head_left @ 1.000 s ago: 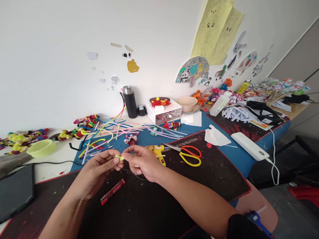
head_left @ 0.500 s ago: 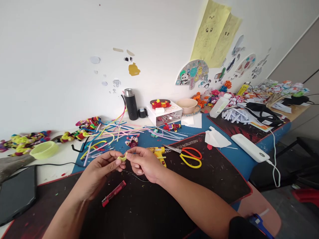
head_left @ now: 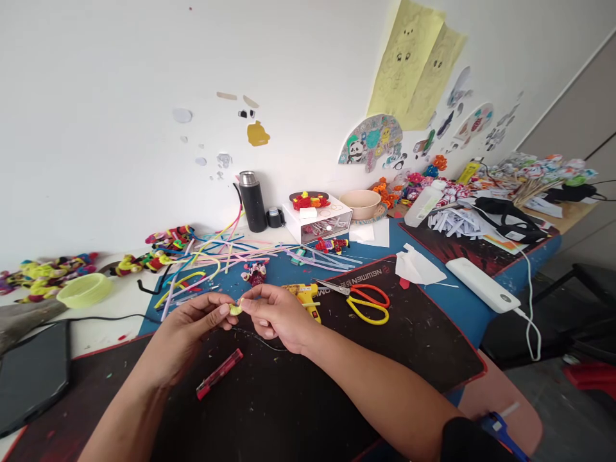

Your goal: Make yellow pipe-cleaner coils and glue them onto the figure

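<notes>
Over the black mat, a short, curved piece of yellow pipe cleaner (head_left: 235, 309) is pinched between my two hands. My left hand (head_left: 205, 319) grips its left end between thumb and fingers. The other end is in the fingertips of my right hand (head_left: 272, 311), whose remaining fingers curl under. Part of the piece is hidden by the fingertips. Just behind my right hand lies a yellow glue gun (head_left: 308, 296), partly covered. Scissors (head_left: 368, 303) with red and yellow handles rest to its right. A red marker-like stick (head_left: 219, 374) lies below my hands.
Loose pipe cleaners (head_left: 206, 260) spread behind my hands, near a small figure (head_left: 255, 273). A black thermos (head_left: 253, 204), a white box (head_left: 317, 221) and a beige bowl (head_left: 360, 204) stand by the wall. A white power bank (head_left: 482, 285) is at right, a dark tablet (head_left: 33, 375) at left.
Both hands stay in nearly the same place. The fingertips have shifted slightly on the yellow pipe cleaner, and less of its curl shows now.
</notes>
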Demonstrator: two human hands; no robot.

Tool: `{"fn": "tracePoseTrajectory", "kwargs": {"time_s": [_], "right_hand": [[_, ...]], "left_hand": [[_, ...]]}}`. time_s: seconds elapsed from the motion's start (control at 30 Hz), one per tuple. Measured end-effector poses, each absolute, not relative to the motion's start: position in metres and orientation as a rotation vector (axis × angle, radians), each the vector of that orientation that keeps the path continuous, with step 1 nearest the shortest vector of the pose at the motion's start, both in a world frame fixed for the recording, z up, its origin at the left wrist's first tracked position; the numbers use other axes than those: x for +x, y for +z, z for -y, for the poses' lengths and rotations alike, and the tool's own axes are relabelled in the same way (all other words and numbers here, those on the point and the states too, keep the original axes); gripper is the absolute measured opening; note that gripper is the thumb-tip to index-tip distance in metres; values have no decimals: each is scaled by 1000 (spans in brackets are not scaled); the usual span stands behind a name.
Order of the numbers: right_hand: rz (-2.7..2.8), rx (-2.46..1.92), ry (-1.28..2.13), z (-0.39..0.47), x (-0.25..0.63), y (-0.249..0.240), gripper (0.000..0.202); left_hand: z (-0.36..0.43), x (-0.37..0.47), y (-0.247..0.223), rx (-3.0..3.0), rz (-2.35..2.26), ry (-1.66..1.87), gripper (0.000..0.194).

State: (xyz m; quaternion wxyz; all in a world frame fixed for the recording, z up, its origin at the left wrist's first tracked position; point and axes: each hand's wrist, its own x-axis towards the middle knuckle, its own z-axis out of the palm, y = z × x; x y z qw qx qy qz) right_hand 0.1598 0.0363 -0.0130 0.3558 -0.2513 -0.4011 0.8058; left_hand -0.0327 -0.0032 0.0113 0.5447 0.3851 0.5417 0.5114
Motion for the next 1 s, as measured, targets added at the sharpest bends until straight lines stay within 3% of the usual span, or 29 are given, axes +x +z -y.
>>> {"fn": "tracePoseTrajectory", "kwargs": {"time_s": [0.73, 1.0], "right_hand": [[1048, -685, 2046, -35, 159, -13, 58], [981, -684, 1910, -33, 171, 0, 55]], "left_hand": [[4, -41, 8, 1033, -1368, 1148, 58], [-4, -62, 2, 1341, -1639, 1010, 58]]}}
